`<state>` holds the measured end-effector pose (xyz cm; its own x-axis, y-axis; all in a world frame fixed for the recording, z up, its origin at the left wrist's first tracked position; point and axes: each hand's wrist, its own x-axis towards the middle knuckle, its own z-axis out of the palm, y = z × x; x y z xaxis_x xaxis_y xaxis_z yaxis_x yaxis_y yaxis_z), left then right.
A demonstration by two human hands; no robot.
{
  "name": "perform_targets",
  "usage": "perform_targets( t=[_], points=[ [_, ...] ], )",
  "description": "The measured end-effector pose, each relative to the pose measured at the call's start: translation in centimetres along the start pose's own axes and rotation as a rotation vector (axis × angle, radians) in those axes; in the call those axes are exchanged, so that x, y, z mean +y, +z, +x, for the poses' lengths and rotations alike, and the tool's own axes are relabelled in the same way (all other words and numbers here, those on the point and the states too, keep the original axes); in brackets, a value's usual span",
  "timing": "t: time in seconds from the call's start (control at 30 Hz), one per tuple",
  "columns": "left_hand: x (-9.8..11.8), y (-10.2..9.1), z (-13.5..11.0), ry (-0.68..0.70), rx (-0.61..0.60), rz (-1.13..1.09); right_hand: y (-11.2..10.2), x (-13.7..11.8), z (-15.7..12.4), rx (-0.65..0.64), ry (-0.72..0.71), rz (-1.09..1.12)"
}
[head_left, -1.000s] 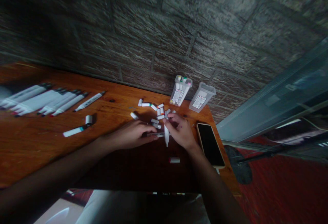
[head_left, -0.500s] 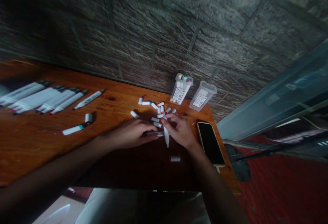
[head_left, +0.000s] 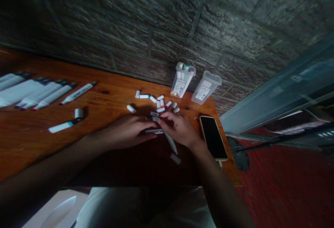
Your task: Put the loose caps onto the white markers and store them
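My left hand [head_left: 132,129] is closed on a white marker [head_left: 154,131] with dark print, which points right. Across from it, my right hand [head_left: 180,127] pinches another white marker [head_left: 171,141] that slants down toward me; its upper end is hidden behind my fingers. Two short greyish-white caps, one being the cap [head_left: 154,114], lie right by my right fingertips. Below the slanting marker, a loose cap [head_left: 175,158] with a reddish end rests on the wooden table [head_left: 117,172].
Several loose caps [head_left: 161,110] lie beyond my hands. Behind them stand a clear case [head_left: 182,80] with marker pieces inside and a second clear case [head_left: 206,88]. A phone [head_left: 213,137] lies right. Several markers [head_left: 52,96] lie left, near a teal-banded piece [head_left: 61,127] and upright cap [head_left: 78,113].
The view has shifted slightly. The marker at my right hand has swung from nearly upright to a slant. The reddish-ended cap has turned from level to tilted.
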<state>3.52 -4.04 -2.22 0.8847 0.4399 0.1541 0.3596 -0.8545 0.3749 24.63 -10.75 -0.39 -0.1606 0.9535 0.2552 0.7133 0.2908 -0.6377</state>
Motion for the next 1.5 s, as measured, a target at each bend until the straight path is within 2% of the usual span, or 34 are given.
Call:
perform_targets(
  t=[0.3,0.57,1.13,1.5],
  points=[
    [-0.2,-0.2,0.0,0.027,0.014,-0.032,-0.2,0.2,0.1,-0.004,0.005,-0.021],
    [0.4,-0.8,0.3,-0.033,-0.045,-0.065,0.0,0.6,0.1,0.036,0.011,0.01],
    [0.6,-0.9,0.3,-0.033,-0.04,-0.059,0.2,0.6,0.2,0.042,-0.027,0.001],
    [0.2,-0.7,0.6,0.014,-0.009,-0.088,0.1,0.5,0.1,0.036,-0.038,0.011]
  ],
)
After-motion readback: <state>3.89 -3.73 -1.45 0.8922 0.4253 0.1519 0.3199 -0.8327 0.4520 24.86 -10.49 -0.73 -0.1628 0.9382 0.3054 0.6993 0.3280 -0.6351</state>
